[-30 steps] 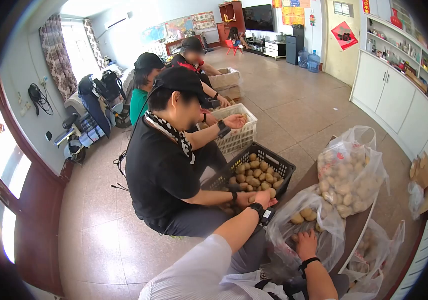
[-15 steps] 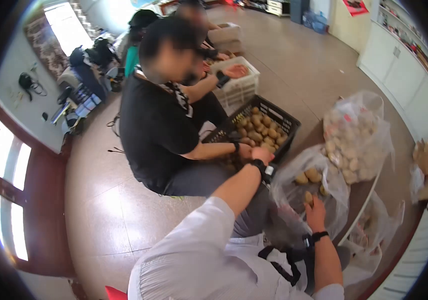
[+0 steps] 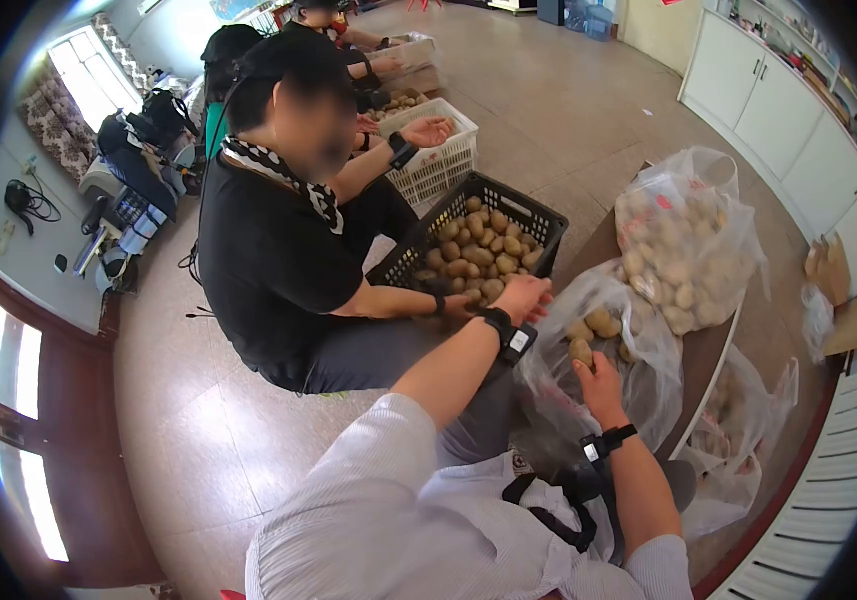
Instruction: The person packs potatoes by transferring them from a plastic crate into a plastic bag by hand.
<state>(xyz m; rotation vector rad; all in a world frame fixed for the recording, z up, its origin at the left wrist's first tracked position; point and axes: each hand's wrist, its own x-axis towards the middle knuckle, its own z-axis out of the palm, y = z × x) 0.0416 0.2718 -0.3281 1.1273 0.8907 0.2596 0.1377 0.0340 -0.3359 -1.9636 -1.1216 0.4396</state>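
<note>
My right hand (image 3: 601, 388) is closed around a potato (image 3: 581, 351) over the mouth of an open clear plastic bag (image 3: 654, 385). Several loose potatoes (image 3: 604, 322) lie inside that bag. At the bag's upper left rim, beside the corner of a black crate (image 3: 549, 225), is my left hand (image 3: 527, 297). Its fingers are curled, and what they grip, if anything, I cannot make out. Potatoes (image 3: 489, 245) fill the black crate. A co-worker's hand (image 3: 457, 308) reaches to the crate's near side.
A full, knotted-looking bag of potatoes (image 3: 684, 240) stands behind the open bag. Another plastic bag (image 3: 734, 440) lies to the right. A co-worker in black (image 3: 279, 270) sits close on the left. White crates (image 3: 439, 165) stand farther back; white cabinets (image 3: 789, 110) line the right.
My right hand has moved up and left with the potato, over the bag's mouth. My left hand has risen slightly beside the bag's rim. The view has shifted a little.
</note>
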